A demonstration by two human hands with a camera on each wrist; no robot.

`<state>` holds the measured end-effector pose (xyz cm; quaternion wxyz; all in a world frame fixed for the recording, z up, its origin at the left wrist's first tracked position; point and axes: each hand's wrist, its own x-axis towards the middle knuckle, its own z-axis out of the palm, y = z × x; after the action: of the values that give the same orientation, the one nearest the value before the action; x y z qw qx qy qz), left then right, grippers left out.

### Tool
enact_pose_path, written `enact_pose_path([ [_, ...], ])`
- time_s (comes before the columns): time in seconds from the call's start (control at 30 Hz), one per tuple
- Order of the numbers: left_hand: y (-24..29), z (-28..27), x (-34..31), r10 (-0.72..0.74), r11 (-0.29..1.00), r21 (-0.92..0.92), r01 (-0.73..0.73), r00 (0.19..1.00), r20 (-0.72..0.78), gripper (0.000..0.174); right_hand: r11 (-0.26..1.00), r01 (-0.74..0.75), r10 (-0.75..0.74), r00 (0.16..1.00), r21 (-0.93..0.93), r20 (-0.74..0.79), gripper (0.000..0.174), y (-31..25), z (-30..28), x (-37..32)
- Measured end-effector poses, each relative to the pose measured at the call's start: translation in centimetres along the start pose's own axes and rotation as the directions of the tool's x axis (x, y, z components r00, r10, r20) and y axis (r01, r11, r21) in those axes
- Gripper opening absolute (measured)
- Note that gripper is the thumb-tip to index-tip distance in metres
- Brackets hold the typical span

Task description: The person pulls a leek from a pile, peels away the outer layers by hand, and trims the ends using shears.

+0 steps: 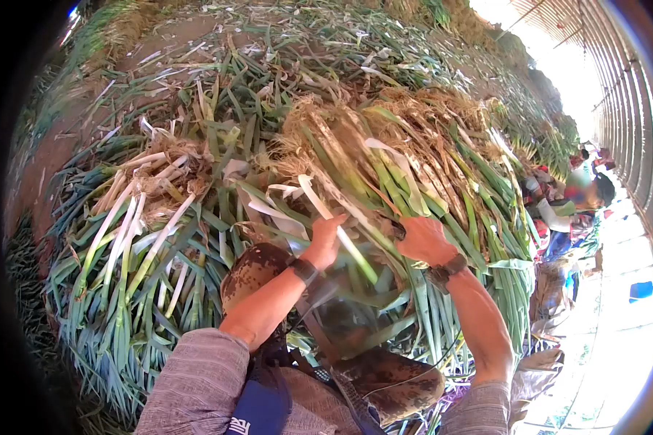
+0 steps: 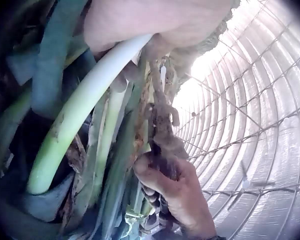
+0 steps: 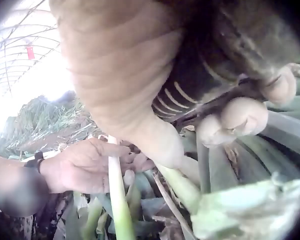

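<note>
My left hand (image 1: 324,243) pinches a white leek stalk (image 1: 352,254) between thumb and fingers, its green end slanting down toward my lap. In the left wrist view the stalk (image 2: 85,107) comes out below the hand. A little to the right, my right hand (image 1: 426,241) grips a dark, ridged object (image 3: 190,90) with pale curved lines. Bare fingertips (image 3: 245,115) curl round it; most of it is hidden in the palm, so I cannot tell its kind. The right thumb lies against another leek stalk (image 3: 182,185).
A pile of unpeeled leeks (image 1: 413,152) with brown roots lies ahead and right. Whiter leeks (image 1: 134,232) lie in a heap at left. Loose leaves (image 1: 261,80) cover the ground beyond. Another person (image 1: 577,196) sits at far right, beneath a ribbed greenhouse wall (image 1: 624,94).
</note>
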<state>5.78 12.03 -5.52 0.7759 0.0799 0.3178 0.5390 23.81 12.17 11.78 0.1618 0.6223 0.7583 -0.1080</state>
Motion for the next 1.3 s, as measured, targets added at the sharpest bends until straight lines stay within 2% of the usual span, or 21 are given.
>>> enact_pose_path([
  [0.1,-0.4,0.1,1.2,0.055,0.996,-0.074,-0.058,0.998,-0.041,0.029,0.993,0.106,-0.103,0.993,0.06,-0.052,0.033,-1.2,-0.2,0.7],
  [0.2,-0.1,-0.1,2.6,0.064,0.99,-0.117,-0.072,0.995,-0.071,0.026,0.997,0.025,-0.024,0.999,0.069,-0.021,0.036,-1.1,-1.0,1.2],
  [0.23,0.1,-0.2,2.9,0.188,0.977,0.116,-0.178,0.979,-0.074,0.024,0.997,0.021,-0.02,1.0,0.071,-0.019,0.036,-0.8,-0.8,1.0],
  [0.27,0.5,-0.3,3.3,0.307,0.899,0.341,-0.274,0.95,-0.047,0.023,0.998,0.008,-0.008,1.0,0.063,0.003,0.038,-0.2,-0.6,0.7],
  [0.3,1.2,-0.2,3.5,0.305,0.9,0.34,-0.272,0.951,-0.045,0.023,0.999,-0.005,0.004,1.0,0.053,0.024,0.039,0.4,-0.5,0.4],
  [0.37,3.1,0.0,3.7,0.129,0.985,-0.089,-0.144,0.979,-0.155,0.021,0.998,-0.027,0.024,0.997,0.052,0.072,0.041,1.9,-0.9,-0.9],
  [0.43,2.8,-0.7,5.5,0.064,0.997,-0.038,-0.072,0.983,-0.172,0.02,0.997,-0.053,0.047,0.993,0.055,0.112,0.042,2.8,-1.1,-2.4],
  [0.53,3.7,0.8,5.4,0.0,0.979,-0.205,0.006,1.0,0.031,0.024,0.992,-0.021,0.025,0.999,0.127,-0.032,0.035,3.8,-1.2,-4.4],
  [0.57,4.2,1.4,5.0,0.002,0.979,-0.203,0.006,0.999,0.04,0.024,0.992,-0.025,0.03,0.999,0.125,-0.04,0.035,3.9,-1.2,-4.4],
  [0.63,4.8,2.2,4.1,0.026,0.987,-0.161,0.009,0.977,0.21,0.026,0.983,0.011,0.015,0.99,0.181,-0.141,0.041,3.1,-1.7,-4.2],
  [0.67,5.0,2.0,4.1,0.007,0.987,-0.16,0.03,0.973,0.23,0.028,0.984,0.016,0.016,0.984,0.176,-0.18,0.039,2.9,-1.4,-3.4],
  [0.77,5.1,2.4,3.4,0.028,0.985,-0.171,0.013,0.971,0.239,0.03,0.984,0.053,-0.017,0.98,0.173,-0.2,0.036,0.3,-2.9,-2.0],
  [0.8,5.2,2.4,3.2,0.042,0.984,-0.177,0.003,0.967,0.251,0.03,0.967,0.139,-0.082,0.964,0.213,-0.254,0.033,-1.0,-3.8,-2.1],
  [0.83,5.2,2.3,3.0,0.053,0.984,-0.177,-0.008,0.966,0.251,0.03,0.966,0.149,-0.092,0.961,0.21,-0.261,0.033,-1.3,-3.7,-1.4],
  [0.9,5.1,2.3,2.8,0.047,0.979,-0.202,0.008,0.963,0.266,0.029,0.97,0.152,-0.088,0.946,0.188,-0.312,0.032,-1.9,-3.5,0.0],
  [0.97,4.8,1.8,3.2,0.044,0.981,-0.195,0.012,0.96,0.276,0.03,0.983,0.104,-0.06,0.961,0.152,-0.271,0.031,-2.5,-4.0,0.6],
  [1.07,4.9,2.2,2.9,0.045,0.982,-0.191,0.001,0.97,0.238,0.03,0.962,0.107,-0.035,0.961,0.251,-0.273,0.031,-3.6,-5.5,0.6],
  [1.17,5.0,2.4,2.5,0.045,0.982,-0.188,0.001,0.97,0.241,0.03,0.978,0.134,-0.074,0.939,0.159,-0.336,0.03,-3.5,-5.0,1.2],
  [1.23,4.8,2.3,2.3,0.042,0.981,-0.195,0.004,0.972,0.23,0.029,0.987,0.066,-0.021,0.956,0.145,-0.292,0.029,-4.1,-5.7,0.8],
  [1.27,4.8,2.3,2.4,0.051,0.98,-0.197,-0.003,0.97,0.236,0.028,0.987,0.066,-0.021,0.955,0.143,-0.294,0.029,-3.9,-5.4,0.8],
  [1.3,4.9,2.2,2.5,0.06,0.98,-0.198,-0.011,0.969,0.241,0.027,0.979,0.154,-0.101,0.937,0.136,-0.334,0.029,-3.7,-4.9,0.7],
])
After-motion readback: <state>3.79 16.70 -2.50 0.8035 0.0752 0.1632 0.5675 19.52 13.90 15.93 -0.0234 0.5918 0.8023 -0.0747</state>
